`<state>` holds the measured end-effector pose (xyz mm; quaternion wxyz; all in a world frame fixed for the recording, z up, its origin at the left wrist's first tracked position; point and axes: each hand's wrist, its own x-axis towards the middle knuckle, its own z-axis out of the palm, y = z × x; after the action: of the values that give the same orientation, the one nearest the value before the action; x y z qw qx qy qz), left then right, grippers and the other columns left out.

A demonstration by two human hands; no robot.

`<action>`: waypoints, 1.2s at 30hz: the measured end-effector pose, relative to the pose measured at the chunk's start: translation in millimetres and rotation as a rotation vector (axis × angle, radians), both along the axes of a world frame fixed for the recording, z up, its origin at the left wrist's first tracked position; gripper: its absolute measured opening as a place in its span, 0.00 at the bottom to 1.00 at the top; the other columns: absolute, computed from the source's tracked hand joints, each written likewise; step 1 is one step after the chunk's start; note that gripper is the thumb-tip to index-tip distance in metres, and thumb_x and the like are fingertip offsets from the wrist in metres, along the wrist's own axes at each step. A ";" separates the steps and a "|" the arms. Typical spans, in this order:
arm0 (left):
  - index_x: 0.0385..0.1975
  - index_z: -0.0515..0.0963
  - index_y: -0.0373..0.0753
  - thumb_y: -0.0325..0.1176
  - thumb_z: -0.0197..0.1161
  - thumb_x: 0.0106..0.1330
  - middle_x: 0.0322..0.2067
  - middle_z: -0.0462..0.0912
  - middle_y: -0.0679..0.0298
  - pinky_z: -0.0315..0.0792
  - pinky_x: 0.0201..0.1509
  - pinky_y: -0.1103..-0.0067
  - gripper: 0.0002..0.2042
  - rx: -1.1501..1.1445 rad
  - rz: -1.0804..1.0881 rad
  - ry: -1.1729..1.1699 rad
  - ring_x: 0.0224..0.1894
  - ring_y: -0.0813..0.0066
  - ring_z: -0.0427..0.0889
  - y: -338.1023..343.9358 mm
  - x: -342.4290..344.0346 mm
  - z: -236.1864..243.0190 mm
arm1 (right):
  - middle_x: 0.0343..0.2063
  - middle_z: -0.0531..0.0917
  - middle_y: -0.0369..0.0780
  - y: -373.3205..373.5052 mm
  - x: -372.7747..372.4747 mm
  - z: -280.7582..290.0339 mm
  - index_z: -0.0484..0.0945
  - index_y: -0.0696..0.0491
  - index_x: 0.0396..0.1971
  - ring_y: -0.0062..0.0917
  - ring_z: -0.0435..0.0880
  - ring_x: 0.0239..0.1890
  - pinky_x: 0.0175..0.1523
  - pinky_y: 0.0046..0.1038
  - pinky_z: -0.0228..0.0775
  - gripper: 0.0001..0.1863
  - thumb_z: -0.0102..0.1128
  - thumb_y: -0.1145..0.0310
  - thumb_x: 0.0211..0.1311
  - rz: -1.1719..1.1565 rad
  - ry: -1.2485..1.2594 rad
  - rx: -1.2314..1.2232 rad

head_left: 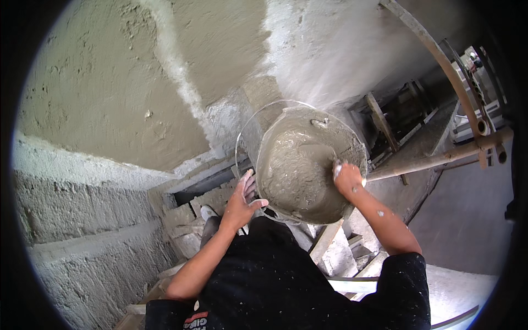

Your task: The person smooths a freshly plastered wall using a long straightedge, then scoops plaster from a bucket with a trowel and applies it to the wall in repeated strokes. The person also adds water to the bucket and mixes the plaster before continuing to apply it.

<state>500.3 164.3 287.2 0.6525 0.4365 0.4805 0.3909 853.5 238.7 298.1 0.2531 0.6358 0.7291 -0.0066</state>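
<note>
A bucket of wet grey mortar (pixel 297 165), with a thin wire handle (pixel 250 122) raised at its left, is in front of me. My left hand (pixel 245 201) is at its lower left rim, thumb and fingers apart, touching or very near the bucket. My right hand (pixel 346 179) is closed around the handle of a trowel (pixel 319 154) at the bucket's right, the blade lying in the mortar and partly coated. Mortar specks mark my right forearm. What the bucket rests on is hidden beneath it.
Partly plastered walls (pixel 110 71) rise ahead and left, with a rough grey ledge (pixel 88 247) at lower left. Bamboo poles (pixel 440 159) and timber (pixel 379 118) form scaffolding at the right. Rubble and boards (pixel 341 256) lie below. My shoe (pixel 208 212) shows beside broken blocks.
</note>
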 end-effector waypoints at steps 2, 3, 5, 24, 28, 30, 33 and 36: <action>0.75 0.45 0.35 0.23 0.75 0.56 0.72 0.59 0.44 0.60 0.75 0.64 0.51 0.022 0.014 -0.033 0.73 0.54 0.62 -0.6 0.6 -3.2 | 0.43 0.84 0.48 -28.2 -7.9 10.2 0.76 0.58 0.53 0.39 0.87 0.41 0.45 0.35 0.80 0.18 0.51 0.69 0.65 0.037 -0.008 -0.066; 0.75 0.45 0.35 0.22 0.75 0.56 0.72 0.60 0.45 0.60 0.75 0.64 0.51 0.058 0.027 -0.045 0.73 0.54 0.63 -0.2 0.9 -5.2 | 0.43 0.84 0.48 -40.1 -14.6 18.3 0.75 0.58 0.54 0.40 0.87 0.40 0.45 0.35 0.80 0.19 0.51 0.68 0.65 0.041 -0.001 -0.136; 0.75 0.45 0.35 0.22 0.75 0.55 0.71 0.61 0.45 0.61 0.74 0.64 0.51 0.039 0.040 -0.045 0.72 0.55 0.64 0.2 1.1 -8.8 | 0.40 0.85 0.48 -59.1 -37.1 29.3 0.79 0.57 0.48 0.39 0.88 0.41 0.46 0.36 0.80 0.17 0.53 0.65 0.64 0.212 0.036 -0.265; 0.76 0.38 0.37 0.25 0.76 0.56 0.74 0.56 0.47 0.58 0.76 0.64 0.54 -0.019 0.019 -0.065 0.74 0.54 0.60 -2.1 1.0 -12.6 | 0.40 0.89 0.41 47.0 -44.4 67.9 0.90 0.45 0.37 0.36 0.89 0.46 0.46 0.39 0.80 0.13 0.63 0.66 0.51 0.355 -0.298 -0.584; 0.76 0.36 0.39 0.24 0.75 0.57 0.74 0.55 0.47 0.58 0.76 0.65 0.55 -0.036 0.011 -0.131 0.74 0.57 0.60 -0.9 3.6 -15.4 | 0.43 0.89 0.42 56.3 -84.7 34.5 0.90 0.45 0.38 0.39 0.88 0.46 0.47 0.40 0.81 0.19 0.77 0.65 0.41 0.366 -0.424 -0.852; 0.77 0.35 0.41 0.21 0.72 0.58 0.75 0.54 0.48 0.59 0.75 0.66 0.54 -0.040 0.019 -0.150 0.74 0.58 0.61 -2.7 3.8 -18.8 | 0.43 0.89 0.42 75.6 -114.8 18.1 0.88 0.48 0.43 0.39 0.88 0.45 0.47 0.43 0.81 0.23 0.80 0.59 0.43 0.485 -0.386 -0.929; 0.77 0.35 0.41 0.18 0.70 0.59 0.76 0.52 0.49 0.59 0.75 0.67 0.54 -0.029 0.012 -0.149 0.74 0.59 0.61 -4.3 4.1 -27.3 | 0.35 0.89 0.42 109.8 -128.8 10.4 0.88 0.50 0.36 0.36 0.89 0.36 0.38 0.38 0.82 0.18 0.75 0.53 0.52 0.363 -0.252 -0.958; 0.77 0.33 0.41 0.23 0.73 0.58 0.76 0.51 0.48 0.57 0.76 0.66 0.55 0.110 -0.030 0.037 0.75 0.58 0.57 -6.7 5.9 -36.0 | 0.30 0.88 0.44 145.1 -94.7 28.3 0.87 0.50 0.31 0.34 0.88 0.27 0.30 0.36 0.82 0.18 0.67 0.49 0.60 -0.070 0.032 -0.921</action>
<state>506.3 157.6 251.2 0.6243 0.4862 0.4634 0.3989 758.9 383.9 326.4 0.4975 0.4814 0.6321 -0.3482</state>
